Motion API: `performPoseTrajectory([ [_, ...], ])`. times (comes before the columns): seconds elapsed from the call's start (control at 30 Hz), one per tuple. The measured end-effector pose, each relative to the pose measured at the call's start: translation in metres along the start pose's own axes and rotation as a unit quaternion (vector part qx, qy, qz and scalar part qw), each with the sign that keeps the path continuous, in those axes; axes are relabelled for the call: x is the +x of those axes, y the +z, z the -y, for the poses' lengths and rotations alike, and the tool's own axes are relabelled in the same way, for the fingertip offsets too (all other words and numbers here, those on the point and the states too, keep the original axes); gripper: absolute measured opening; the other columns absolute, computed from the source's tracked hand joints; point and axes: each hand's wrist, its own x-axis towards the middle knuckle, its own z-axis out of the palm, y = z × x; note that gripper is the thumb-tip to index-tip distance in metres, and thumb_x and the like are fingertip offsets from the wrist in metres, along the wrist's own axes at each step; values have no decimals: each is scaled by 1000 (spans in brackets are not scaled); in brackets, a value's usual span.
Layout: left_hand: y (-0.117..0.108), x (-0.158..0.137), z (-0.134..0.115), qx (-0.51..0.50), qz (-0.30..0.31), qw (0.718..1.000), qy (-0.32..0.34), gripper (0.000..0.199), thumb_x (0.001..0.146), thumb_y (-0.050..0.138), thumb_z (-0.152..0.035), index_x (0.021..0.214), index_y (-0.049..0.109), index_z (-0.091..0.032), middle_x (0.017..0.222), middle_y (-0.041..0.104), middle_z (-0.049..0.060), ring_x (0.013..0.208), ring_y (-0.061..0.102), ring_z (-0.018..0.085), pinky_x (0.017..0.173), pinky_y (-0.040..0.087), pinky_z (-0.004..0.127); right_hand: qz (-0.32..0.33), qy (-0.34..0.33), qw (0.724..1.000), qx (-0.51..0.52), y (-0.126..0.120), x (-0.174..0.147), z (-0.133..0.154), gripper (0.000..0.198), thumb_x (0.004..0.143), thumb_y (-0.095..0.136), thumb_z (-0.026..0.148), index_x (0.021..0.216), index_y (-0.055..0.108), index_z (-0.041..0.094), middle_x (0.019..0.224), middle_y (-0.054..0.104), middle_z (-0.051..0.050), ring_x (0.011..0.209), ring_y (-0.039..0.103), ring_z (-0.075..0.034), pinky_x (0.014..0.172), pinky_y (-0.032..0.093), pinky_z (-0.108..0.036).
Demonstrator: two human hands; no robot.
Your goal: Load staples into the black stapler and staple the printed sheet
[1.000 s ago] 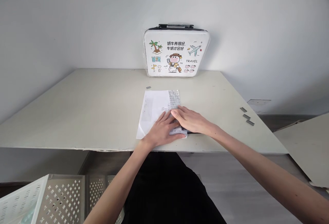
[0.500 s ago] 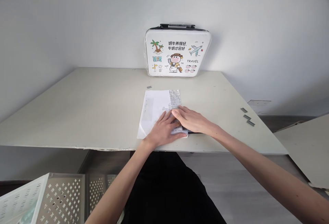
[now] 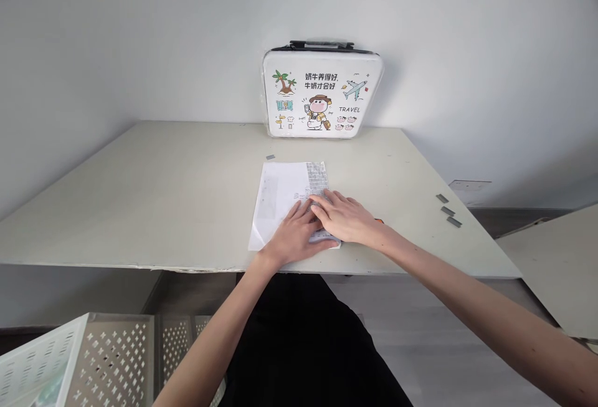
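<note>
The printed white sheet (image 3: 275, 192) lies on the near middle part of the table (image 3: 140, 201). The left hand (image 3: 294, 235) rests on it, fingers spread. The right hand (image 3: 343, 217) extends over the sheet's right edge; whether it grips anything underneath cannot be determined. The white case (image 3: 322, 95) stands at the far side.

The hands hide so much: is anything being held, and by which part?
The left hand lies spread on the lower right of the paper, not visibly gripping it. Whether the right hand holds anything underneath cannot be told.
</note>
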Motion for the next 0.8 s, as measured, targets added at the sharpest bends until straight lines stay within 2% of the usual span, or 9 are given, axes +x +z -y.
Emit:
performPoseTrajectory([
  [0.17,-9,-5,2,-9,19,1000,-10,70,97,46,-71,148,55,-25,162,44,4,158,20,24,131,11,46,-21,34,999,-18,6,2,10,61,108,11,49,162,30,30,167,30,-13,150,30,-40,114,29,-62],
  [0.33,-24,-25,17,-3,46,999,-29,78,97,46,-71,162,33,-30,169,27,2,159,14,24,131,13,47,-25,19,999,25,3,2,11,62,108,13,53,160,35,28,168,29,-13,152,28,-37,116,28,-60],
  [0.43,-32,-43,28,17,41,997,-57,72,101,45,-65,162,30,-30,170,24,2,158,14,26,130,15,48,-103,-9,986,133,-7,-10,5,59,109,13,50,152,45,25,161,42,-10,147,39,-28,116,35,-50],
  [0.53,-39,-62,37,31,16,997,-65,65,103,47,-60,160,36,-32,168,30,1,158,19,27,129,20,49,-186,-37,956,223,-9,-33,-8,54,111,14,45,128,62,26,143,61,-8,126,60,-23,107,45,-42],
  [0.6,-44,-74,40,34,-7,997,-73,63,102,50,-59,158,40,-33,167,33,0,157,22,27,129,22,50,-191,-81,954,217,-3,-49,-22,47,110,24,46,113,66,26,128,68,-7,116,64,-25,103,48,-43],
  [0.67,-48,-85,42,38,-20,995,-88,61,102,51,-58,157,42,-34,166,35,-1,156,23,28,128,23,51,-183,-104,958,194,9,-65,-37,37,107,38,50,112,66,26,118,72,-8,110,66,-27,95,52,-44],
  [0.8,-55,-97,41,47,-14,994,-103,57,103,50,-53,157,42,-35,167,33,-3,156,23,28,129,22,52,-227,-66,958,161,31,-88,-64,34,103,50,53,116,63,25,109,73,-8,98,69,-27,83,54,-40],
])
